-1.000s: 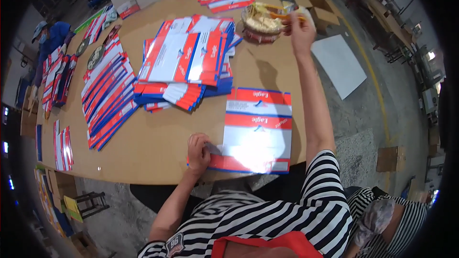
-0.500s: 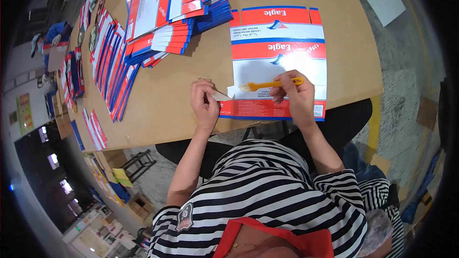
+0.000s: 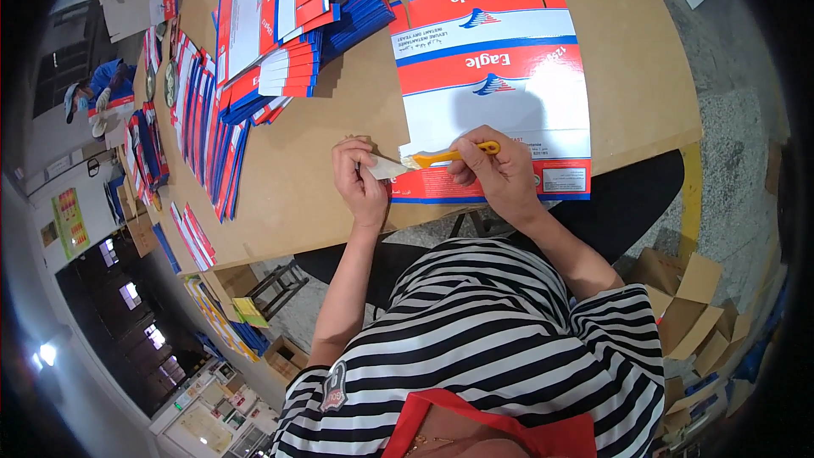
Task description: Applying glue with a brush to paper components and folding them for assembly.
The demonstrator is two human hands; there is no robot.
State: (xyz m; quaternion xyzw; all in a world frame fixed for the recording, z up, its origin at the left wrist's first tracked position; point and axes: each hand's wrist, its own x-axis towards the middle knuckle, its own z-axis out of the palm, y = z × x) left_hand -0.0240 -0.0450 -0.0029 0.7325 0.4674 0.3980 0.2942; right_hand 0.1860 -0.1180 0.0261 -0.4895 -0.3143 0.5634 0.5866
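The printed carton sheet [image 3: 500, 119] lies face up, mostly beyond the right hand [image 3: 502, 171], with its near left corner reaching toward the left hand [image 3: 359, 182]. At that corner a pale flap [image 3: 388, 169] stands tilted up between the hands. The bristles of a yellow brush [image 3: 439, 156] meet the flap's right end; whether they also touch the sheet beside it, I cannot tell.

The left hand is closed, its thumb and fingers pinching the flap's outer end. The right hand is curled round the brush handle, fingertips together. To brush well, the left pinch should keep the flap taut and its own fingertips clear of the bristles; light, even strokes ought to spare the printed face.

The surface [image 3: 297, 195] is bare just left of the left hand. Beyond it sit a pile of printed sheets [image 3: 275, 25] and, farther left, a fanned row of cartons [image 3: 203, 119].
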